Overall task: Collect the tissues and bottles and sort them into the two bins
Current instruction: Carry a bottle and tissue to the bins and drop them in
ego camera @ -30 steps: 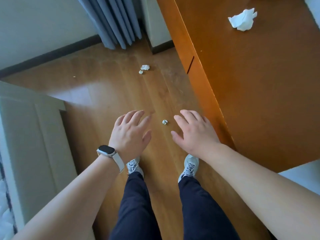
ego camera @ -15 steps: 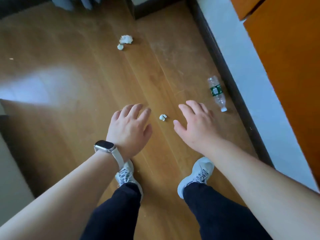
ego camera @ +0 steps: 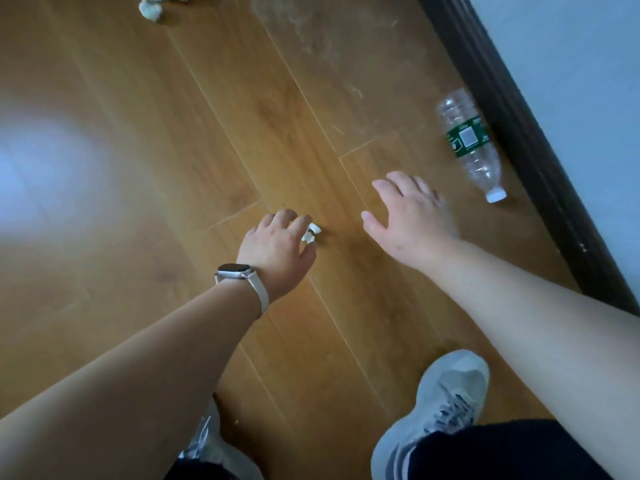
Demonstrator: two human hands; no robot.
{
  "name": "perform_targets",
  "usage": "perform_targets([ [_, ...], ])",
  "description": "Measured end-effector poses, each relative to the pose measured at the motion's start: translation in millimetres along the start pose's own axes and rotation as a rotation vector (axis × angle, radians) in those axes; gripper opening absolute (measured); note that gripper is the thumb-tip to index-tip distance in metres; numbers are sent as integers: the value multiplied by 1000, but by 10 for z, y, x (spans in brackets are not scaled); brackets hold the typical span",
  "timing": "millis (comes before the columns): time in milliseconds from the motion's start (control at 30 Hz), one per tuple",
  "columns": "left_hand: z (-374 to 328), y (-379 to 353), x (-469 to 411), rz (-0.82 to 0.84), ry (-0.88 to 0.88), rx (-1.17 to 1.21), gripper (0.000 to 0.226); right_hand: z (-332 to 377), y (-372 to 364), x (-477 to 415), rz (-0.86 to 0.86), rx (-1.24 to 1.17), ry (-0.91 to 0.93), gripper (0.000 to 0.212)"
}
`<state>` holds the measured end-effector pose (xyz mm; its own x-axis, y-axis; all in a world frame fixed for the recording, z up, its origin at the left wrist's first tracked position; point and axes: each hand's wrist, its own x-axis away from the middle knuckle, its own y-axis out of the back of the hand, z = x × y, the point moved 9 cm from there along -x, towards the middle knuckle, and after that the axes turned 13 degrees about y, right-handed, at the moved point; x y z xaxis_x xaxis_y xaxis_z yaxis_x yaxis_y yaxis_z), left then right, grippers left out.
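Observation:
A small crumpled white tissue (ego camera: pixel 312 233) lies on the wooden floor, pinched between the thumb and fingertips of my left hand (ego camera: pixel 277 247), which wears a watch. My right hand (ego camera: pixel 412 220) hovers just to the right of it, fingers spread and holding nothing. A clear plastic bottle (ego camera: pixel 469 143) with a green label and a white cap lies on its side further right, close to the dark skirting board. Two more crumpled tissues (ego camera: pixel 150 8) lie at the top edge, partly cut off. No bin is in view.
A dark skirting board (ego camera: pixel 519 140) and pale wall run along the right side. My two grey shoes (ego camera: pixel 446 396) stand on the floor at the bottom. A bright patch of reflected light lies on the floorboards at the left.
The view has dropped much closer to the floor. My left hand has reached forward and closed its fingers on the small tissue. My right hand stays spread beside it.

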<state>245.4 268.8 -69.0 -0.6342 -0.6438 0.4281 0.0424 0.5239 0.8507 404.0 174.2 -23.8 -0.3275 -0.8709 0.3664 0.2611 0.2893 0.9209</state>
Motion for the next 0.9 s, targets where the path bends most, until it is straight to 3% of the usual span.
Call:
perform_targets([
  [167,61,-482,-326,77,73,-60,50,-406,-321,-171,-19,40,-1,57],
  [333,-4,-684,-504,55,69,-44,35,-874,-357,-253,-88,72,-32,56],
  [633,-772,-386,-745,-56,-13,253,33,-1792,-256,-288,-241,139,-222,68],
  [900,-976,-212,-784,-117,-30,283,28,-2232,-342,-364,-274,33,-371,80],
])
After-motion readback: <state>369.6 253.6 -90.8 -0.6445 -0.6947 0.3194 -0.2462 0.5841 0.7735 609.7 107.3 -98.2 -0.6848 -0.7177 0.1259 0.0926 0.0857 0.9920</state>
